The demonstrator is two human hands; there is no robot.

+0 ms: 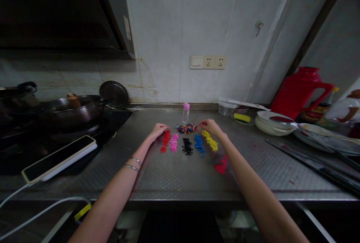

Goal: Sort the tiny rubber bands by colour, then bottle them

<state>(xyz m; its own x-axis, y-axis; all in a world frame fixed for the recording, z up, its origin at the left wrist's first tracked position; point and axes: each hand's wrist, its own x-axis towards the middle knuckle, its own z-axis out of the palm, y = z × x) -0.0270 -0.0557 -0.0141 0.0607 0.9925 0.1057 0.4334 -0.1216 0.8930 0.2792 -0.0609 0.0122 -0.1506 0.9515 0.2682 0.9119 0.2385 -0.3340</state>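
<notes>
Small bands that look like elastic hair ties lie sorted by colour: a red pile (165, 141), a pink pile (174, 142), a black pile (187, 146), a blue pile (199, 144) and a yellow pile (209, 140). Behind them is a mixed-colour pile (186, 128). My left hand (159, 130) has its fingertips together at the top of the red pile. At the right end of the mixed pile, my right hand (209, 127) is closed in a pinch, above the yellow pile. Whatever either pinch holds is too small to tell.
A clear bottle with a pink cap (186, 112) stands behind the mixed pile. A red-printed plastic bag (221, 165) lies by my right forearm. Bowls (274, 123) and a red thermos (299, 92) are at the right. Leftward are a phone (59, 158) and a pan (71, 112).
</notes>
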